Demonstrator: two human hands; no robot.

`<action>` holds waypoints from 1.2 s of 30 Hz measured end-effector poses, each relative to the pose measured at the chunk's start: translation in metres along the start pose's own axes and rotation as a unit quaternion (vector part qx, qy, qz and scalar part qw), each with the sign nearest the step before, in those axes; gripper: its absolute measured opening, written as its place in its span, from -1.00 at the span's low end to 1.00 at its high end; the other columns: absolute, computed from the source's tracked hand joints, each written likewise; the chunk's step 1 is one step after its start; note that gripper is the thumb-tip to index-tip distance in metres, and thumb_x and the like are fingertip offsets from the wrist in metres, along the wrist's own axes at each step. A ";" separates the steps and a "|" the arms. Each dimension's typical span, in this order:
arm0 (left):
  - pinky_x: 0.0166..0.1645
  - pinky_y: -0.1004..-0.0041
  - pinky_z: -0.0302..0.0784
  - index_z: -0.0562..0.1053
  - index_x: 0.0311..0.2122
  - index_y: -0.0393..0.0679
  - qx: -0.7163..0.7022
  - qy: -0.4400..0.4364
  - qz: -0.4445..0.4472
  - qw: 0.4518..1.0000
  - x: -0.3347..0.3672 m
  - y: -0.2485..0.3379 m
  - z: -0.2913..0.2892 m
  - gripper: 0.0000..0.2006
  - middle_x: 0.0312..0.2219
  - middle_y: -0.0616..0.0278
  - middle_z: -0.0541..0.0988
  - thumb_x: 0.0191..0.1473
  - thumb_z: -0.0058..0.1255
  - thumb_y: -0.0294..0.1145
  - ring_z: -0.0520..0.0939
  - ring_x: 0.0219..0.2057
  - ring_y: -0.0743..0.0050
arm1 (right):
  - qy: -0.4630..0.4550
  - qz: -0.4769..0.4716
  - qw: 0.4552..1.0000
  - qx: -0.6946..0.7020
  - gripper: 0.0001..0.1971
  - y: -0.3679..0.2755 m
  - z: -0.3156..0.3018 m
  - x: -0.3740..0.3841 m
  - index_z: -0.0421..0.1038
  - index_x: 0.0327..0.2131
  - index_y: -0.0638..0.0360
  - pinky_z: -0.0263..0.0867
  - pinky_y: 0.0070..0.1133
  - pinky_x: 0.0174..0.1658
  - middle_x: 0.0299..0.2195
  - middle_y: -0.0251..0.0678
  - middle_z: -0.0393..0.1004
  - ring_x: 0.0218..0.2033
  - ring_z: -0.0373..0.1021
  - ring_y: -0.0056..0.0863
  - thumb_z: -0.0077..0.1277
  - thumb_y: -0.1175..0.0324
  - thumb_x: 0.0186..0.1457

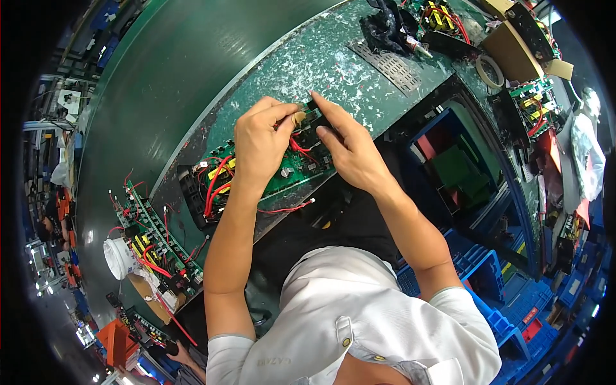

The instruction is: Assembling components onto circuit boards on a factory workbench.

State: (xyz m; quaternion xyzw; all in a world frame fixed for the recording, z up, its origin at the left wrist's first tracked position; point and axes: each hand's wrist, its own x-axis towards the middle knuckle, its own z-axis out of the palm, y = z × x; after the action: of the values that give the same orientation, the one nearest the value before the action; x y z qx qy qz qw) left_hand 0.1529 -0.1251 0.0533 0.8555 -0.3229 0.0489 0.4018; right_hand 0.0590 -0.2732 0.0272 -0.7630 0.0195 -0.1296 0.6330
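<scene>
A green circuit board [276,181] with yellow-wrapped parts and red wires lies on the bench in front of me, its left end in a black frame. My left hand [262,138] is over its far edge, thumb and forefinger pinched together. A tan covering shows at those fingertips, and what they pinch is too small to make out. My right hand [351,149] grips the board's right end, forefinger on the far side and thumb on the near side of a dark part. Both hands hide that end. A loose red wire [289,209] hangs over the near edge.
More wired circuit boards [151,247] stand at the left beside a white roll [119,258]. A perforated metal strip [385,67], a black bag [387,29] and a tape roll [489,70] lie at the far right. Blue crates [494,276] stand low at my right.
</scene>
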 end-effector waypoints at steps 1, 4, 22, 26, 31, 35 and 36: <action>-0.41 0.40 0.47 0.61 -0.29 -0.23 0.001 0.001 0.001 1.000 0.000 0.000 0.000 -0.85 -0.44 0.14 0.59 -0.03 0.18 -0.54 0.61 -0.52 0.27 | -0.001 -0.001 1.000 0.005 -0.48 0.000 0.000 0.000 0.16 0.26 0.22 0.15 -0.58 0.17 0.12 -0.15 0.34 0.10 0.29 -0.47 -0.10 0.56 0.22; -0.41 0.40 0.47 0.61 -0.29 -0.23 0.000 -0.005 0.007 1.000 0.001 -0.001 -0.001 -0.86 -0.44 0.14 0.59 -0.03 0.17 -0.55 0.62 -0.51 0.26 | -0.003 0.005 1.000 0.010 -0.47 0.001 0.000 0.000 0.15 0.26 0.22 0.14 -0.57 0.17 0.12 -0.14 0.34 0.11 0.28 -0.47 -0.10 0.56 0.22; -0.43 0.44 0.46 0.59 -0.29 -0.28 -0.064 0.020 0.001 0.998 -0.005 -0.004 0.008 -0.87 -0.45 0.12 0.59 -0.01 0.15 -0.60 0.61 -0.52 0.31 | 0.015 -0.004 1.000 -0.024 -0.50 -0.004 0.002 -0.002 0.20 0.22 0.27 0.19 -0.47 0.19 0.15 0.00 0.33 0.17 0.29 -0.21 -0.09 0.56 0.19; -0.46 0.35 0.45 0.58 -0.34 -0.26 0.012 0.011 0.049 0.999 0.000 -0.002 0.008 -0.90 -0.50 0.09 0.55 -0.05 0.16 -0.57 0.57 -0.58 0.16 | 0.050 -0.074 0.990 -0.114 -0.47 -0.001 0.012 -0.004 0.19 0.24 0.20 0.22 -0.51 0.14 0.14 -0.03 0.35 0.14 0.34 -0.31 -0.05 0.56 0.18; -0.32 0.27 0.49 0.56 -0.25 -0.27 0.045 -0.003 0.058 0.997 -0.003 0.000 -0.001 -0.81 -0.40 0.06 0.56 -0.04 0.18 -0.53 0.60 -0.43 0.07 | -0.001 0.016 0.999 -0.028 -0.49 0.001 0.003 0.001 0.18 0.25 0.21 0.21 -0.54 0.16 0.10 -0.05 0.40 0.12 0.33 -0.42 -0.09 0.55 0.22; -0.09 0.25 0.51 0.50 -0.07 -0.25 0.044 0.095 0.063 0.993 -0.028 0.040 -0.025 -0.62 -0.18 0.06 0.58 -0.07 0.22 -0.54 0.59 -0.16 -0.02 | 0.003 0.055 0.998 0.037 -0.49 0.013 -0.008 0.003 0.16 0.26 0.22 0.20 -0.58 0.15 0.05 -0.19 0.42 0.06 0.32 -0.53 -0.10 0.52 0.24; -0.04 0.25 0.49 0.52 -0.10 -0.24 -0.012 0.017 0.047 0.999 -0.049 0.052 -0.036 -0.61 -0.19 0.07 0.59 -0.13 0.26 -0.53 0.60 -0.15 0.04 | 0.003 0.074 0.996 0.057 -0.49 0.014 -0.010 0.003 0.16 0.26 0.21 0.20 -0.58 0.15 0.06 -0.20 0.41 0.05 0.32 -0.54 -0.10 0.52 0.24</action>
State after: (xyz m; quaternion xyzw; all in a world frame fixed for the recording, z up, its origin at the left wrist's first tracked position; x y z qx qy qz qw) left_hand 0.0899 -0.0980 0.0949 0.8336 -0.3563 0.0783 0.4147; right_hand 0.0612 -0.2859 0.0159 -0.7217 0.0703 -0.0857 0.6832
